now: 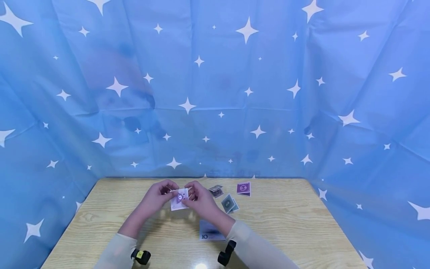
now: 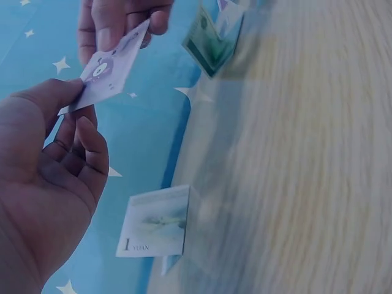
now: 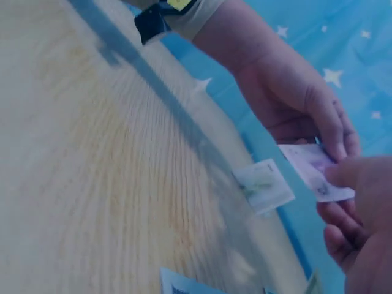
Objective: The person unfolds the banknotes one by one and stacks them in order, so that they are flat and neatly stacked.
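Both hands hold a small purple-and-white banknote (image 1: 179, 200) above the table. My left hand (image 1: 157, 198) pinches its left edge between thumb and fingers. On the opposite edge my right hand (image 1: 202, 200) grips it, thumb on the printed face, fingers behind. The left wrist view shows the banknote (image 2: 109, 75) tilted between the left hand (image 2: 52, 165) and the right hand (image 2: 119, 24). A folded 1 yuan note (image 2: 156, 222) stands on the table below the hands; in the head view the hands hide it.
Right of the hands stand several folded notes: a brownish one (image 1: 216, 190), a green one (image 1: 228, 203) and a purple one (image 1: 243, 188). A blue note marked 10 (image 1: 209, 232) lies partly under the right forearm. Behind the wooden table (image 1: 285, 224) hangs a blue star-patterned curtain (image 1: 221, 142).
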`<move>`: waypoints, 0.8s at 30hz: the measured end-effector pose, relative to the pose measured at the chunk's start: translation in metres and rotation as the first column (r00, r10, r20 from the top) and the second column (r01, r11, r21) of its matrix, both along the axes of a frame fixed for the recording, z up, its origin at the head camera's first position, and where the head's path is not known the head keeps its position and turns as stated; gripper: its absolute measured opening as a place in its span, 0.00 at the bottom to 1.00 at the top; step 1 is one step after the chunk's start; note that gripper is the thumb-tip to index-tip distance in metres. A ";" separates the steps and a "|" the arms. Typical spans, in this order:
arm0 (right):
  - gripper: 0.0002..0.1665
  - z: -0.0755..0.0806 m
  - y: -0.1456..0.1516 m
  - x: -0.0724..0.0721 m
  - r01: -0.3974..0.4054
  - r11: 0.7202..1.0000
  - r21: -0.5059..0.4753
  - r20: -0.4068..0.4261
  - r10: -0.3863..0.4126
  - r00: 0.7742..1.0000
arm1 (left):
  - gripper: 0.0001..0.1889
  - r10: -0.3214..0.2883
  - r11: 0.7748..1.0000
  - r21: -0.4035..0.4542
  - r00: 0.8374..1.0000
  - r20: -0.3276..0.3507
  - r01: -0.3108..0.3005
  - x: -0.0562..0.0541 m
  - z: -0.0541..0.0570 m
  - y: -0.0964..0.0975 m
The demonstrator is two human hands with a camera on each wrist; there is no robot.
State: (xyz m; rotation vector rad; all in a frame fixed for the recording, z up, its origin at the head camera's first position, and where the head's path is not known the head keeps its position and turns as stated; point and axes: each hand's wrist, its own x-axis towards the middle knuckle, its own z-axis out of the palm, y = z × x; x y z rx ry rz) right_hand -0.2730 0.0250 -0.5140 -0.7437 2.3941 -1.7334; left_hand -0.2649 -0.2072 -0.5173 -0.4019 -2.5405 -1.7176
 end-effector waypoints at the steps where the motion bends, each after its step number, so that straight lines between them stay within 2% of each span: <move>1: 0.28 0.000 0.001 0.002 0.013 1.000 -0.020 0.022 -0.013 1.000 | 0.06 0.006 1.000 0.005 1.000 0.007 -0.006 0.000 0.001 0.001; 6: 0.26 0.002 0.003 0.009 0.049 0.994 -0.102 0.105 -0.038 0.994 | 0.07 0.018 0.998 0.056 1.000 0.025 -0.019 0.005 0.008 0.005; 14: 0.12 0.008 0.010 0.011 0.118 0.986 -0.117 0.120 -0.104 0.987 | 0.10 -0.006 0.996 0.088 1.000 0.021 0.004 0.007 0.008 0.009; 19: 0.09 0.013 0.018 0.009 0.155 0.979 -0.132 0.111 -0.140 0.984 | 0.08 -0.042 0.995 0.088 0.999 0.005 0.042 0.007 0.005 0.015; 24: 0.05 0.016 0.026 0.006 0.164 0.972 -0.165 0.120 -0.146 0.982 | 0.07 -0.104 0.990 0.089 0.994 -0.014 0.105 0.010 0.000 0.026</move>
